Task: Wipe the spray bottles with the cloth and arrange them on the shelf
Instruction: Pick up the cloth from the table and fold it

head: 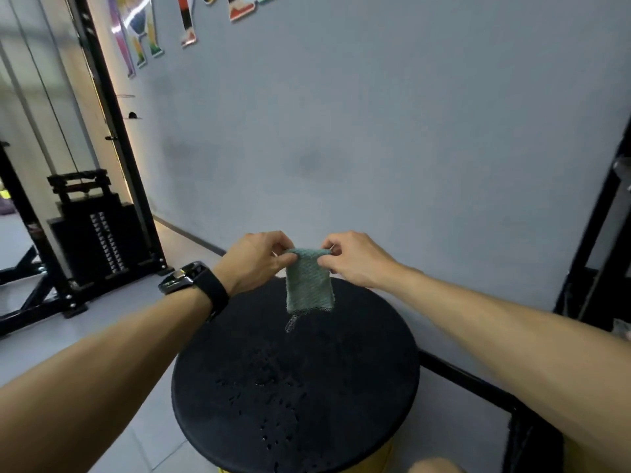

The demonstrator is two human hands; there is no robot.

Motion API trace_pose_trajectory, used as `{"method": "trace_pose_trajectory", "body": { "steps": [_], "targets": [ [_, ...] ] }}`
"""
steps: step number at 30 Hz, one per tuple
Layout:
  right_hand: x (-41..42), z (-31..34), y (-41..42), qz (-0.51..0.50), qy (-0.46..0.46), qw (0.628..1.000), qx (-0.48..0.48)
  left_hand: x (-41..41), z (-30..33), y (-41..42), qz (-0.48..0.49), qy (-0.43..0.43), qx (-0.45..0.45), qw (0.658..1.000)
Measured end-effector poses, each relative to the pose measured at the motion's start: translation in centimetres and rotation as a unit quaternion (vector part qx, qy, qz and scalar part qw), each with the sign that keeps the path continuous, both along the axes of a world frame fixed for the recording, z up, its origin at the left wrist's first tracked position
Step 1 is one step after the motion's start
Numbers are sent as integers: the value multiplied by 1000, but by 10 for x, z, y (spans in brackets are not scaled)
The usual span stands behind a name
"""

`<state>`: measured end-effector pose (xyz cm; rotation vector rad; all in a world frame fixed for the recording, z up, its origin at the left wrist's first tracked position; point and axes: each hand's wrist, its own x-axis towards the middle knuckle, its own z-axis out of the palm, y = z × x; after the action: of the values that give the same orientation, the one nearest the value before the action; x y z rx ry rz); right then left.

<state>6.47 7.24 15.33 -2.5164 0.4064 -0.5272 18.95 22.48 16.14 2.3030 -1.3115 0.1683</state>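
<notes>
A small green cloth (308, 285) hangs in the air above the far part of a round black stool top (293, 387). My left hand (254, 259) pinches its upper left corner, and a black watch sits on that wrist. My right hand (355, 257) pinches the upper right corner. The cloth's frayed lower edge dangles just over the stool. No spray bottle and no shelf board shows in this view.
A grey wall (375, 131) stands close behind the stool. A black weight machine with a plate stack (99, 240) occupies the left. A black metal frame (594, 233) rises at the right, with a low black bar (471, 377) running along the floor beside the stool.
</notes>
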Motion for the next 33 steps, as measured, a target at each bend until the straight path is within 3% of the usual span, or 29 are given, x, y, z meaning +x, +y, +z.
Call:
{"method": "trace_pose_trajectory", "body": {
  "steps": [13,33],
  "targets": [
    [-44,61,8,-17,-45,998,-35,-41,59,4,-9,-61,-43,997],
    [-141,75,-31,-92,-49,994,-36,-120,74,-48,-98,-79,-46,991]
  ]
}}
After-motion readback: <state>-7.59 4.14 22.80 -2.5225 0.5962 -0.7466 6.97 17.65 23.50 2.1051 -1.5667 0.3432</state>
